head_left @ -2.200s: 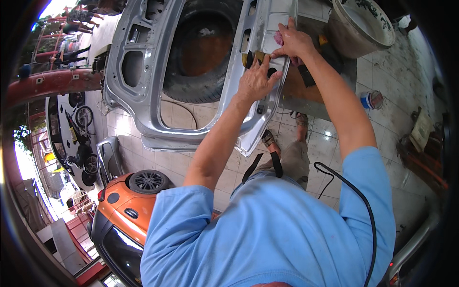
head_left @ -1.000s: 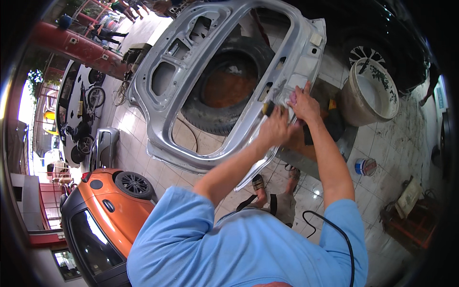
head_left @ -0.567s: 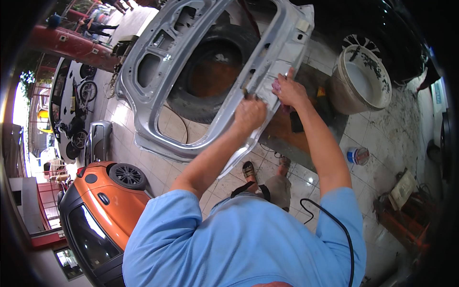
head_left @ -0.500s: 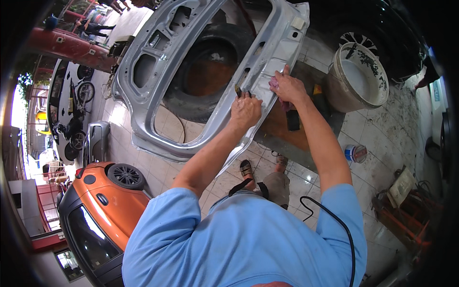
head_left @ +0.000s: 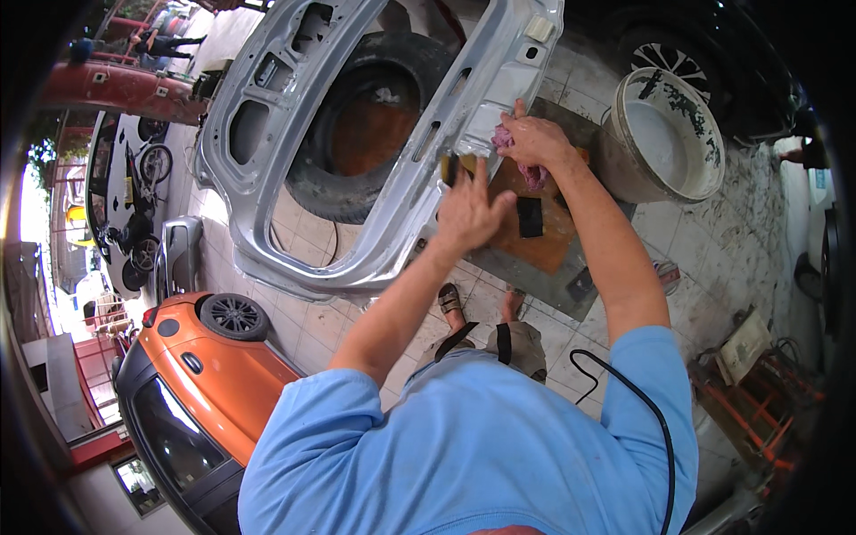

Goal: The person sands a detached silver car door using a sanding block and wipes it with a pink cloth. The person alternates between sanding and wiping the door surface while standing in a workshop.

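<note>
A bare silver-grey car tailgate frame lies tilted in front of me, over a black tyre. My left hand is at its near right edge, thumb stretched out to the side. Under its fingertips is a small black-and-yellow pad, blurred and partly hidden by the fingers. To the right, my right hand rests by the same edge, closed around a crumpled pink cloth. One finger of it points forward along the panel.
Right of the panel stands a large white bucket with pale contents. A dark block lies on a brown-stained board below my hands. An orange car is at the left, a red metal rack at the lower right. A black cable crosses my right side.
My left hand has shifted back toward me, its fingers spreading and the pad turning to show more of its face. My right hand keeps the cloth. The whole view has shifted slightly.
</note>
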`<state>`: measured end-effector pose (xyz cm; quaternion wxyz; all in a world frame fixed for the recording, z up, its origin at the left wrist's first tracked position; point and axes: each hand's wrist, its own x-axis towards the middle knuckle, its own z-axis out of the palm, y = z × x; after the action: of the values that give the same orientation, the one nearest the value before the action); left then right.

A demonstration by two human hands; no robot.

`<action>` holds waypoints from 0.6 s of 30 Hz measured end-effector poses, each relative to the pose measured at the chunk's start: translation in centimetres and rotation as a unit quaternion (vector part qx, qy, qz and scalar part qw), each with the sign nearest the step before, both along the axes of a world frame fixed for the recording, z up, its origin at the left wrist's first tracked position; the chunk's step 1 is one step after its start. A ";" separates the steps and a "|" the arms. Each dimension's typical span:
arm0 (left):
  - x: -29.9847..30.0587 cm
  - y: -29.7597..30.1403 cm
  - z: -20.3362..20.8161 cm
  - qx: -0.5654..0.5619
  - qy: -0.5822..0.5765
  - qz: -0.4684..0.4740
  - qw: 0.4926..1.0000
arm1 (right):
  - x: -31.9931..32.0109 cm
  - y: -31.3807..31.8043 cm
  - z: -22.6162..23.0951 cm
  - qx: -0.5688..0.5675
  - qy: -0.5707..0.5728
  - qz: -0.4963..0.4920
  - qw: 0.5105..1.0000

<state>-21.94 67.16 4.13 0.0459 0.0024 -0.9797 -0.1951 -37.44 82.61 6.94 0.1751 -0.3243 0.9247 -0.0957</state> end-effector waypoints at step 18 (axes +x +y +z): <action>-2.7 -0.1 1.1 -0.058 -0.044 0.073 0.995 | 0.5 0.7 -1.1 -0.063 0.003 -0.010 0.998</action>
<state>-24.67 67.10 5.23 0.0166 0.0797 -0.9876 -0.1342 -36.95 83.34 5.84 0.1508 -0.3254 0.9206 -0.1547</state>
